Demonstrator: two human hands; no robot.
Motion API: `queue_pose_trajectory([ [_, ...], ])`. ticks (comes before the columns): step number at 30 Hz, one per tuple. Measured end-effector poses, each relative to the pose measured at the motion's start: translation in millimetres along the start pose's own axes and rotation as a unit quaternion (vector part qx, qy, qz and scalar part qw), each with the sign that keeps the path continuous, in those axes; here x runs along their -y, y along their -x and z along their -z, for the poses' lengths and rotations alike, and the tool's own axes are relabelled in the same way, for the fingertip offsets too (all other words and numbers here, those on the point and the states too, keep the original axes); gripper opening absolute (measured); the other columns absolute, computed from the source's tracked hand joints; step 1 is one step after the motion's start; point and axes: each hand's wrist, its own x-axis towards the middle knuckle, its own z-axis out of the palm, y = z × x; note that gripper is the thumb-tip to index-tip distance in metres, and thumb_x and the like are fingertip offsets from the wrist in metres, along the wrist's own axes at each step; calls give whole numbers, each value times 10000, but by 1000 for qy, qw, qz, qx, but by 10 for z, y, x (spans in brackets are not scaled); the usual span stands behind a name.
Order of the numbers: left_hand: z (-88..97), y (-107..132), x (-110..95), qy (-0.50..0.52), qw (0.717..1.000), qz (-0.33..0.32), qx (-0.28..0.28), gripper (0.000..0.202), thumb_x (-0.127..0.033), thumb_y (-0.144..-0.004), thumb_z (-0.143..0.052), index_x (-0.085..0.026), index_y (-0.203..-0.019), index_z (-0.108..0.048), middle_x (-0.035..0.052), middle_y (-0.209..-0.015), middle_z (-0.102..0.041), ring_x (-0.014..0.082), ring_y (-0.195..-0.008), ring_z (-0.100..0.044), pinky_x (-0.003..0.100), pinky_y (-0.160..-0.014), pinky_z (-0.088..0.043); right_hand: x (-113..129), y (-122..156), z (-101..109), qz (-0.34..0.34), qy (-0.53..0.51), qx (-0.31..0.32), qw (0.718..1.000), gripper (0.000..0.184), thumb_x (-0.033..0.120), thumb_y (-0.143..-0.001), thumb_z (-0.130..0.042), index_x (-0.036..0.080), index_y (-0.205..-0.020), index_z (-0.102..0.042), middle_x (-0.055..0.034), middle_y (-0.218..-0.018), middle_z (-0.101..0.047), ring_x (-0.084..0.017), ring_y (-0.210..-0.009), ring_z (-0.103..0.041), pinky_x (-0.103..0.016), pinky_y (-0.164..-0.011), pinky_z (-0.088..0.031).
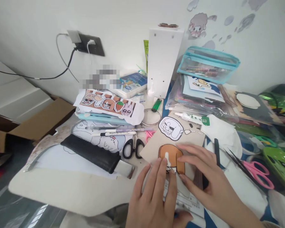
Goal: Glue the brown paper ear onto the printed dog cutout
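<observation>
A brown-and-white cartoon dog-face paper cutout lies on a beige board. My left hand rests its stretched fingertips on the cutout's lower left part, covering some of the drawing. From the right, my right hand touches or nearly touches the cutout's right edge, its fingers and thumb apart. Just beyond the fingers is an uncoloured black-and-white cutout. Small paper pieces lie beside it. Printed paper shows under my hands.
A curved blade with a black-wrapped handle lies at left, near black-handled scissors and markers. Pink-handled scissors lie at right. Behind are a glue tube, a green lighter and a blue-edged pouch.
</observation>
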Motion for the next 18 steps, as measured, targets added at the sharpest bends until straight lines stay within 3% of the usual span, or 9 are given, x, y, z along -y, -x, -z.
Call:
queue_pose_trajectory([
  [6,-21,17,-34,27,999,23,-33,603,-581,-907,-316,-122,-1137,-632,180,-1240,-616,293,-1222,-503,463,-1037,-322,-3,20,2,-16,-9,-3,1000,346,228,-854,-572,301,-1176,-467,6,-1318,-539,-164,-1293,-377,-379,-1045,-280],
  [11,-17,-2,-44,44,998,30,-45,546,-560,-870,-418,-126,-1122,-632,177,-1270,-596,288,-1248,-470,465,-1043,-306,-1,9,0,-50,-45,-10,998,340,271,-847,-595,342,-1159,-480,31,-1309,-555,-175,-1262,-420,-404,-1035,-320],
  [18,4,-8,-48,46,997,45,-53,505,-547,-872,-425,-146,-1094,-636,159,-1210,-631,267,-1187,-517,446,-1015,-336,16,-34,11,-80,-78,-18,994,305,286,-858,-580,349,-1141,-486,18,-1300,-559,-204,-1252,-433,-457,-1025,-354],
])
